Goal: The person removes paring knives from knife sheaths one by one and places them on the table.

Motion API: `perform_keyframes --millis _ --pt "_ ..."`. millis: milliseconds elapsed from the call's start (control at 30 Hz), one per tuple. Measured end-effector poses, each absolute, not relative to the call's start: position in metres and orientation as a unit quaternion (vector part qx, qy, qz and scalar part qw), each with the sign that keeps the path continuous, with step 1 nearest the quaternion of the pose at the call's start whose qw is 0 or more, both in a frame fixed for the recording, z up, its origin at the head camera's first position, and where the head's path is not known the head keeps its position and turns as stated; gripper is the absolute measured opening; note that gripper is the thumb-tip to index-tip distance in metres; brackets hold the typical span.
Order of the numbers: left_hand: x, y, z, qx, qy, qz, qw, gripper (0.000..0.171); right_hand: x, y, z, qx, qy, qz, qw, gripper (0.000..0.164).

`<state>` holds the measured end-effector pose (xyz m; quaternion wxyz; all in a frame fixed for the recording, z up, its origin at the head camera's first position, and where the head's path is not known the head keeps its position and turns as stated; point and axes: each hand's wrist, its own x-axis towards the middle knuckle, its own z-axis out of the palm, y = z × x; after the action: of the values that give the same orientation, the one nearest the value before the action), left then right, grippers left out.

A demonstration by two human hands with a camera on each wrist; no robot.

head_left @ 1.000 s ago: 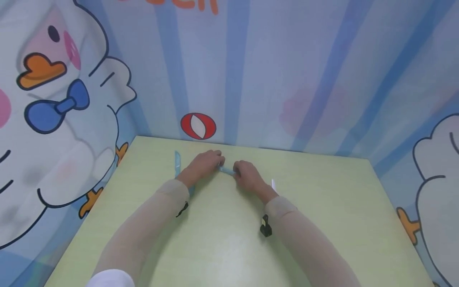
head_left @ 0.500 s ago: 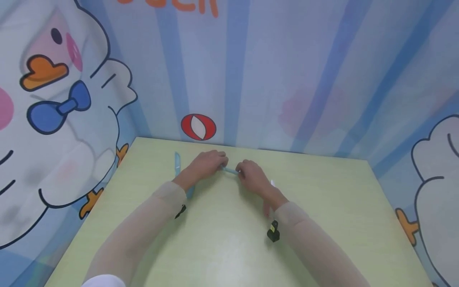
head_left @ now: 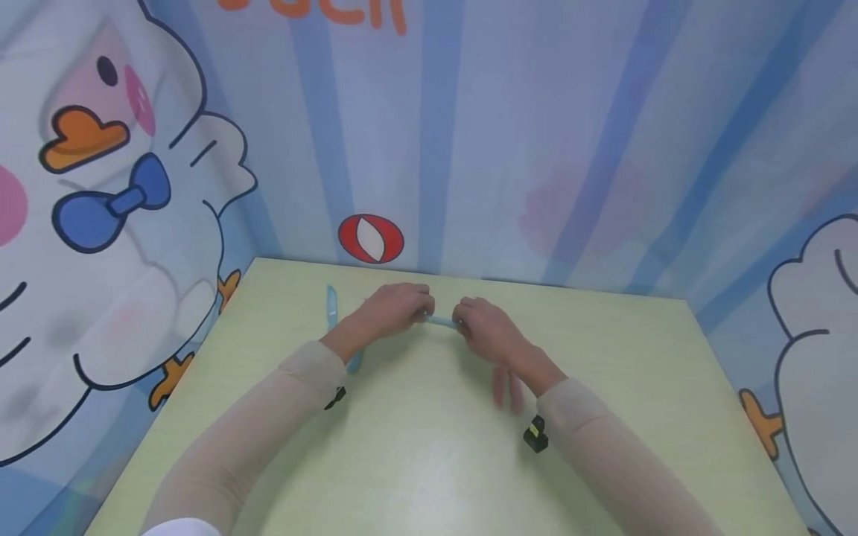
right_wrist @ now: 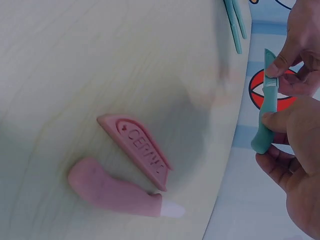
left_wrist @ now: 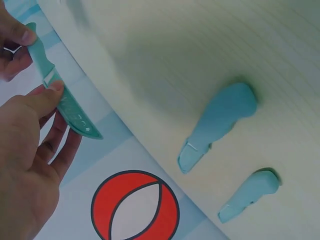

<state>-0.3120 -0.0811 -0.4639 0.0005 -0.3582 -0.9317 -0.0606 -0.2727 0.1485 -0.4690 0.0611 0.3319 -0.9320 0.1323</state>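
My left hand (head_left: 400, 307) and right hand (head_left: 492, 327) hold a blue-green sheathed knife (head_left: 442, 321) between them, above the back of the table. The left thumb and fingers pinch its sheath (left_wrist: 75, 114), which carries raised markings. My right hand grips the handle (right_wrist: 267, 112) near its butt end. A pale strip shows where handle and sheath meet. Below my right wrist lie a pink-handled knife (right_wrist: 117, 192) with a bare white blade and a separate pink sheath (right_wrist: 137, 147) with raised lettering.
Two blue knives, one larger (left_wrist: 220, 117) and one smaller (left_wrist: 250, 195), lie on the left side of the table, partly hidden by my left arm in the head view. A printed cloth wall (head_left: 489, 134) borders the pale table (head_left: 415, 461) at the back.
Both hands have shifted slightly right with the blue-green knife. The right arm's shift has uncovered the two pink pieces in the head view.
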Motion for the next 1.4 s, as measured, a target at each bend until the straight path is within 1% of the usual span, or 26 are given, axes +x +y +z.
perform_keyframes --millis 200,333,667,1200,1400 --pt "-0.305 -0.076 -0.460 -0.343 -0.929 -0.134 -0.042 0.020 -0.270 0.158 -0.463 0.339 -0.933 0.110 0.042 0.007" --pt "-0.302 -0.070 -0.458 -0.345 -0.926 -0.142 -0.055 0.021 -0.265 0.163 -0.455 0.340 -0.935 0.094 0.024 0.008" --pt "-0.287 -0.059 -0.451 -0.338 -0.935 -0.083 -0.068 0.026 -0.260 0.169 -0.442 0.371 -0.925 0.080 0.020 0.012" --pt "-0.277 -0.058 -0.457 -0.341 -0.933 -0.087 -0.077 0.019 -0.257 0.177 -0.446 0.378 -0.923 0.066 0.015 0.013" --pt "-0.277 -0.059 -0.458 -0.345 -0.931 -0.095 -0.075 0.019 -0.256 0.183 -0.449 0.372 -0.926 0.052 0.028 0.013"
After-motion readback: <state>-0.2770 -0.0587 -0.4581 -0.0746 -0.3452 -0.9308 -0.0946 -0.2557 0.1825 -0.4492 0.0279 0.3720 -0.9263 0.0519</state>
